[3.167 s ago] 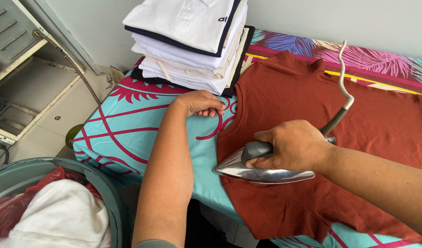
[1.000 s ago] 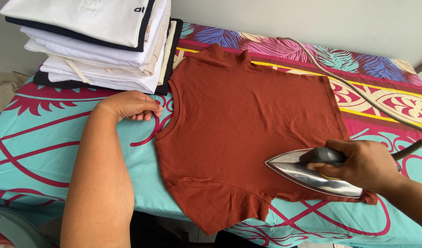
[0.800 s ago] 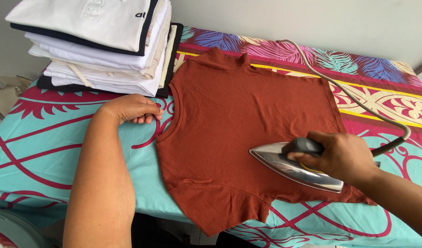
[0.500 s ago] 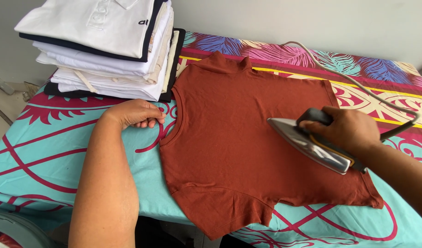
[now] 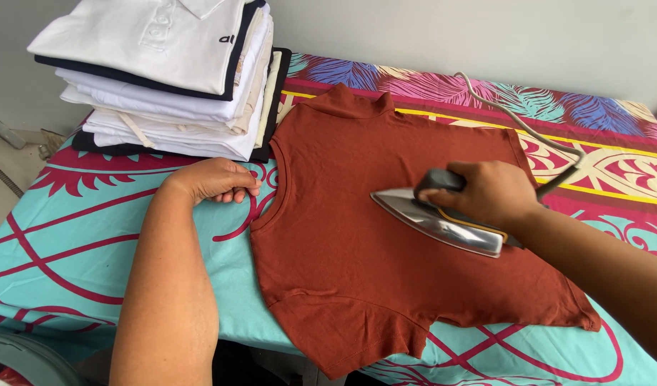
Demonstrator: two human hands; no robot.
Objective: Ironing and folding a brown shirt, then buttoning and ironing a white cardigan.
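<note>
Head view: rust-brown cotton T-shirt point(image 5: 386, 236) lies flat on the patterned table point(image 5: 78, 236), collar toward the far wall. Right hand point(image 5: 489, 191) closed round the silver metal iron point(image 5: 437, 218), on the shirt's middle, nose pointing left, long axis crosswise. Left hand point(image 5: 215, 180), loosely curled and holding nothing, presses the table beside the shirt's left edge.

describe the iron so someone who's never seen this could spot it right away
On the table covered in a turquoise patterned cloth lies a flat rust-brown shirt. On its right half sits the iron, gripped by the right hand. It is the only shiny metal thing there, pointed, with a cord.
</note>
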